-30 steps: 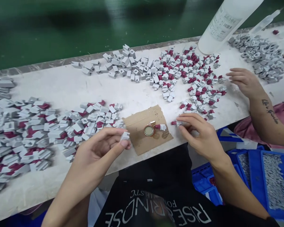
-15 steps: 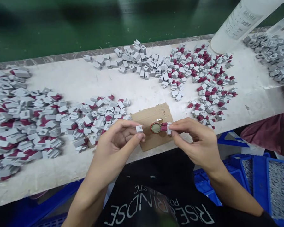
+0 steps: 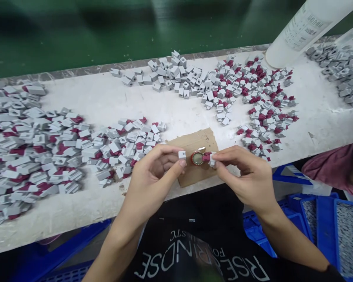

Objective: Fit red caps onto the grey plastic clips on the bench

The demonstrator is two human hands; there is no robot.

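Observation:
My left hand [image 3: 155, 172] pinches a small grey block [image 3: 181, 154] between thumb and forefinger, just left of a round bottle cap [image 3: 197, 158] holding a shiny liquid. The cap rests on a brown cardboard scrap [image 3: 194, 145] at the near edge of the white table [image 3: 106, 98]. My right hand [image 3: 247, 176] holds a grey-and-maroon piece [image 3: 208, 158] with its maroon tip touching the cap's right rim. The two hands are a few centimetres apart over the cardboard.
Grey-and-maroon pieces lie heaped at the left [image 3: 32, 149], beside the cardboard [image 3: 129, 141] and at the right [image 3: 261, 105]. Plain grey blocks [image 3: 170, 74] line the far edge. A white bottle [image 3: 300, 31] stands far right. Blue bins [image 3: 326, 219] sit below the table's right side.
My right hand picked a maroon-tipped piece from the right pile and brought it to the cap. My left hand carried its grey block right, toward the cap. Another person's hand left the view.

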